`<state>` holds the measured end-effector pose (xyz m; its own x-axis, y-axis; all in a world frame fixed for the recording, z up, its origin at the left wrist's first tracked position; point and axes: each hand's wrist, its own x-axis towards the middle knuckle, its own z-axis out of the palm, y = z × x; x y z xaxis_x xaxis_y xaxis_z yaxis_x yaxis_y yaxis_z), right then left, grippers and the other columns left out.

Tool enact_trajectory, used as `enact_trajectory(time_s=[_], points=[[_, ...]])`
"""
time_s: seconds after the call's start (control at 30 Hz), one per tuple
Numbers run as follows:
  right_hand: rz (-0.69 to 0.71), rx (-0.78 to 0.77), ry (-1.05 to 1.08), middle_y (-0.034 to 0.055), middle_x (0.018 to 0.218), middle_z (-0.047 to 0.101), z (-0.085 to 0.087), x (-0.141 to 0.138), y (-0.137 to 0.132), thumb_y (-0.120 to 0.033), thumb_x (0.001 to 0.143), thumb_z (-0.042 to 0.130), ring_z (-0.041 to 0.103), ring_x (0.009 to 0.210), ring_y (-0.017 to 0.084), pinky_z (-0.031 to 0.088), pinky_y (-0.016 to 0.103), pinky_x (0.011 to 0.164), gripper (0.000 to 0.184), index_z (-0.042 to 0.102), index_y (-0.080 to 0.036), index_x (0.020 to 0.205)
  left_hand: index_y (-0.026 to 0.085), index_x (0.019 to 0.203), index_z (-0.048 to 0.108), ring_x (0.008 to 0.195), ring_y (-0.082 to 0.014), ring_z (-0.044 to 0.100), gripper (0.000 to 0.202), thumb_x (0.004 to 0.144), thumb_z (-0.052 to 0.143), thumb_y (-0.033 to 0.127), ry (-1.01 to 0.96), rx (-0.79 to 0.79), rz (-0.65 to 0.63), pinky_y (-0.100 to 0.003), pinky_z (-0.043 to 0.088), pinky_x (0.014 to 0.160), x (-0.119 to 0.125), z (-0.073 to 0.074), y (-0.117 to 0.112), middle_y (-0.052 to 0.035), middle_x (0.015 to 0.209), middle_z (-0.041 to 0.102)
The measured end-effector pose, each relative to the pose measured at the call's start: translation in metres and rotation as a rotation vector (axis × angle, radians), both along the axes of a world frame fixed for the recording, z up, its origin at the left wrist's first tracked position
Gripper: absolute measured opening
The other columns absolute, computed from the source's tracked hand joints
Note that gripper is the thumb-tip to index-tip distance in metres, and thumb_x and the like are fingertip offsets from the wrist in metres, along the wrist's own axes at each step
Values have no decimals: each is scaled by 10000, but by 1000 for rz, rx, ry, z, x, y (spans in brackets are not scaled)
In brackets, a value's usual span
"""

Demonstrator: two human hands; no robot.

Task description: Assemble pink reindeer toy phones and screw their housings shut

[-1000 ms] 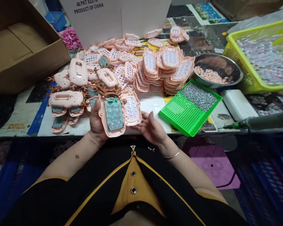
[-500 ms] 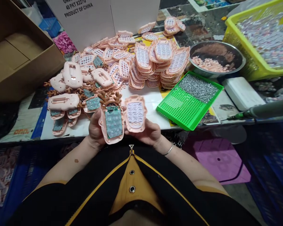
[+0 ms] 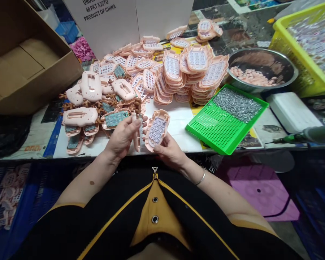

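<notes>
My left hand (image 3: 122, 136) grips a pink toy-phone back shell with brown antlers and a green circuit board (image 3: 137, 134), turned on edge toward the right. My right hand (image 3: 170, 151) holds a pink keypad front cover (image 3: 157, 130) tilted toward that shell, the two pieces almost touching just above the table's front edge. Behind them lies a heap of pink keypad covers (image 3: 178, 70), and at the left are several antlered shells with boards (image 3: 97, 108).
A green perforated tray (image 3: 222, 122) with small metal screws sits right of my hands. Behind it stand a steel bowl (image 3: 262, 68) of pink parts and a yellow basket (image 3: 311, 39). An electric screwdriver (image 3: 308, 135) lies at the right edge. A brown cardboard box (image 3: 24, 65) stands at left.
My right hand picked up the keypad cover from the table. Both pieces have been tilted on edge and brought together; the board side of the shell has turned away from view.
</notes>
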<state>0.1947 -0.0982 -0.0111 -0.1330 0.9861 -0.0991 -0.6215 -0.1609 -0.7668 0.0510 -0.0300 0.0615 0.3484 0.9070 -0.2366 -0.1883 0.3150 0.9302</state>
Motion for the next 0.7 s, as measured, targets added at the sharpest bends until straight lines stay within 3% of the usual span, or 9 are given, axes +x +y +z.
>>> enact_trajectory(time_s=[0.13, 0.23, 0.4, 0.7], points=[[-20, 49, -30, 74, 1430, 632, 2, -6, 6, -425, 572, 955, 626, 1300, 239, 510, 416, 1134, 862, 524, -277, 1304, 160, 991, 715, 1031, -219, 713, 550, 606, 936, 484, 82, 64, 6, -285, 577, 881, 6, 0, 2, -75, 1061, 765], [-21, 57, -68, 72, 1436, 613, 2, -9, 8, -409, 586, 946, 636, 1272, 233, 533, 409, 1106, 880, 498, -288, 1333, 155, 1024, 708, 962, -224, 719, 591, 605, 928, 509, 121, 88, -22, -295, 576, 818, 8, 1, 3, -77, 1017, 762], [0, 62, -73, 86, 1413, 600, -2, -13, 11, -374, 582, 954, 636, 1251, 222, 516, 404, 1118, 893, 480, -280, 1332, 179, 997, 689, 993, -234, 701, 575, 593, 927, 510, 123, 133, -39, -333, 547, 893, 13, -2, 4, -53, 956, 753], [4, 92, -98, 77, 1377, 615, -11, -12, 13, -351, 575, 948, 667, 1155, 221, 541, 413, 1060, 875, 488, -284, 1317, 189, 1072, 629, 1036, -238, 671, 678, 524, 956, 419, 204, 157, -24, -336, 506, 923, 23, -1, 0, -67, 1053, 740]])
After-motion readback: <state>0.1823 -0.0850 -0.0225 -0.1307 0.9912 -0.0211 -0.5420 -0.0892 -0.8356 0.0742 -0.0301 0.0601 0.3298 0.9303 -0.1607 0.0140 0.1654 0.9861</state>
